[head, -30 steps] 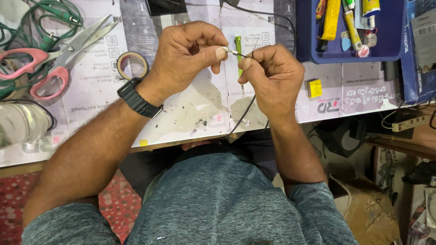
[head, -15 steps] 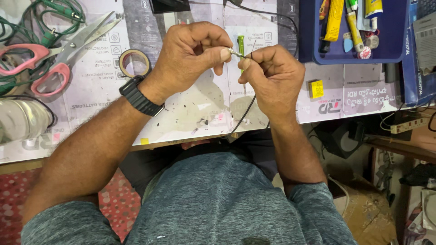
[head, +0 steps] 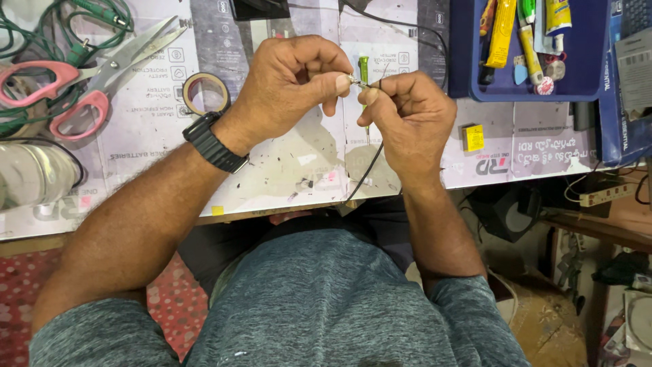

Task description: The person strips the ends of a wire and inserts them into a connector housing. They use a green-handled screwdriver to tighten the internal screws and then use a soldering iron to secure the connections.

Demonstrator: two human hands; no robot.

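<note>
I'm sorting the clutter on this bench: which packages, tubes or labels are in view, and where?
Yellow tube: long, in the blue tray, top right.
White and yellow tube: beside it, same tray.
Small yellow box: square, right of the right hand.
Blue carton: far right edge.

Left hand (head: 299,85) and right hand (head: 407,115) pinch a small metal tip (head: 358,82) on a thin black wire (head: 370,163) — pink-handled scissors (head: 81,81) at ten o'clock, blue tray (head: 468,61) at two.
</note>
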